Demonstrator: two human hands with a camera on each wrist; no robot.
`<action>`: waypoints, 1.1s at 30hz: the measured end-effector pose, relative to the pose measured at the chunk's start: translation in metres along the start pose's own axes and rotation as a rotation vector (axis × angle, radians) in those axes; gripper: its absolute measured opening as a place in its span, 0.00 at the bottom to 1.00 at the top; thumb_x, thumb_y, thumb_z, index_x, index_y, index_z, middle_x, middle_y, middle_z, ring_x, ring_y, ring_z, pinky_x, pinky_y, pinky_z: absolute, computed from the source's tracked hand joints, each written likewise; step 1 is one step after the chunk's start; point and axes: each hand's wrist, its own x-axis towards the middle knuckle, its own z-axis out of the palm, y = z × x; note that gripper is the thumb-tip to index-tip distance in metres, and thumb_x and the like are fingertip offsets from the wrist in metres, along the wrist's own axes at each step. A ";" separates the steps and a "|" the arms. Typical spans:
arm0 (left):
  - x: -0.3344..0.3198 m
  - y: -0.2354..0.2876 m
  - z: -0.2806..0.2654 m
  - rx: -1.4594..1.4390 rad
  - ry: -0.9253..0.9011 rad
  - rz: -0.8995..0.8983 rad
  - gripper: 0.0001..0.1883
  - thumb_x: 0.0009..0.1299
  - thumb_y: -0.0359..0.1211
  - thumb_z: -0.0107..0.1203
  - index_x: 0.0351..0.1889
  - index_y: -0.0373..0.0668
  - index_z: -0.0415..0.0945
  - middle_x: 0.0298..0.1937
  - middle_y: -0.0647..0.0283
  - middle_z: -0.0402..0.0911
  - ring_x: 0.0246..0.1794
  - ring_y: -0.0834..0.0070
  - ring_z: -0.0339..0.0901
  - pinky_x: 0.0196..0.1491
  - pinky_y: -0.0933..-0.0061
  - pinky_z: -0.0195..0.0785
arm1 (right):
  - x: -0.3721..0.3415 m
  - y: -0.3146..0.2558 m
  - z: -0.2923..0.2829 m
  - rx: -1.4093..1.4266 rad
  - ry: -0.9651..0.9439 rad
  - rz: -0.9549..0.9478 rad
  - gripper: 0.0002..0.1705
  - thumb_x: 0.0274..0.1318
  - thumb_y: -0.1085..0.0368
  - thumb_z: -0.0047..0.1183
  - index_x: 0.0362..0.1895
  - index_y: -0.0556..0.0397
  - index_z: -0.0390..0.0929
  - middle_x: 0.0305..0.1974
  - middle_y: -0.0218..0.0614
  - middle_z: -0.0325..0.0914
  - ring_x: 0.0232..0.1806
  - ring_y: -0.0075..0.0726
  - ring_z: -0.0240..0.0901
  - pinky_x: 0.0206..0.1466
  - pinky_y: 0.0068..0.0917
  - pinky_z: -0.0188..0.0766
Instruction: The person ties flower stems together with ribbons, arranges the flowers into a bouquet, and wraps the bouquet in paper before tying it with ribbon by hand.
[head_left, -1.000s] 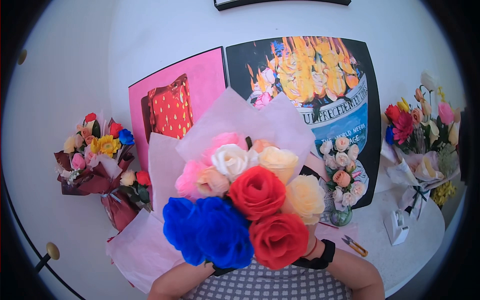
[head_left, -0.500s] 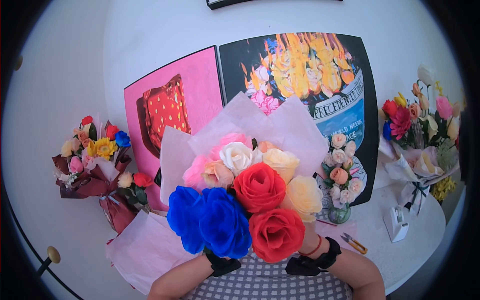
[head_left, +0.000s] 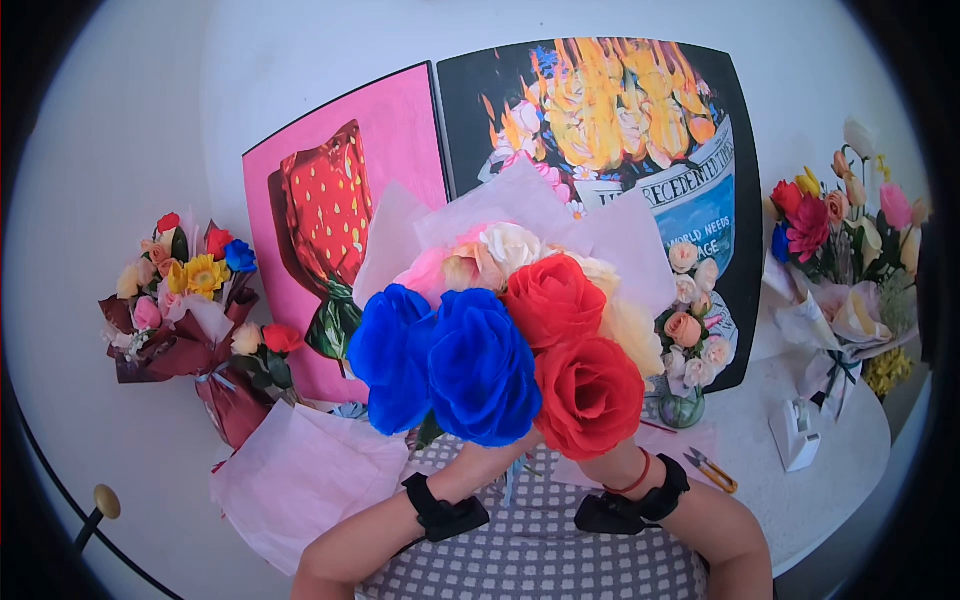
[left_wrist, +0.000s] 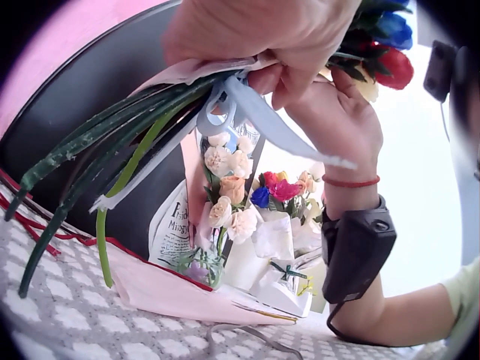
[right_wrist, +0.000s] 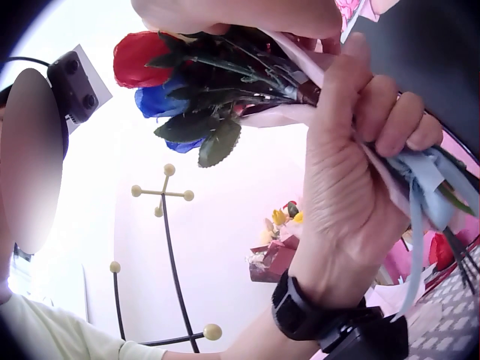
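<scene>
A bouquet of blue roses [head_left: 482, 367], red roses [head_left: 590, 395] and paler blooms stands in pale pink paper [head_left: 640, 240], hiding most of both hands in the head view. The left hand [right_wrist: 364, 142] grips the wrapped stems just above a light blue ribbon [right_wrist: 427, 184], fingers curled round them. Higher up, close to the blooms, the right hand [left_wrist: 337, 120] holds the bouquet, its fingers bent against the wrap and partly hidden. Bare green stems [left_wrist: 112, 124] stick out below the ribbon [left_wrist: 274, 124].
Pink paper [head_left: 310, 480] lies at the left. Scissors [head_left: 712, 470], a white tape dispenser [head_left: 795, 435] and a small glass vase [head_left: 682, 408] are at the right. Wrapped bouquets stand at the left [head_left: 235, 400] and right [head_left: 850, 320], with two pictures [head_left: 400, 130] behind.
The bouquet has shifted up and to the right in the head view, its back paper showing less. More of both forearms and the patterned cloth is visible below it.
</scene>
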 end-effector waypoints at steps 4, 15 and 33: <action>0.001 -0.006 0.001 0.206 0.049 0.224 0.08 0.62 0.31 0.52 0.36 0.40 0.69 0.32 0.65 0.72 0.34 0.74 0.69 0.38 0.70 0.63 | 0.002 -0.006 0.005 0.131 0.046 0.093 0.23 0.50 0.71 0.44 0.54 0.59 0.63 0.53 0.48 0.63 0.57 0.54 0.57 0.60 0.40 0.52; -0.008 -0.015 -0.014 0.369 0.056 0.246 0.25 0.62 0.27 0.54 0.57 0.43 0.59 0.56 0.61 0.64 0.53 0.73 0.64 0.54 0.73 0.61 | 0.014 -0.007 0.014 0.524 -0.150 0.252 0.27 0.47 0.64 0.54 0.53 0.56 0.63 0.53 0.45 0.63 0.53 0.46 0.61 0.54 0.36 0.59; 0.010 -0.024 0.009 0.294 0.170 0.325 0.09 0.58 0.25 0.52 0.34 0.38 0.66 0.35 0.61 0.69 0.35 0.74 0.64 0.36 0.71 0.61 | 0.009 -0.005 0.034 -0.155 0.053 0.246 0.22 0.48 0.64 0.52 0.47 0.61 0.64 0.44 0.51 0.67 0.47 0.56 0.62 0.50 0.41 0.57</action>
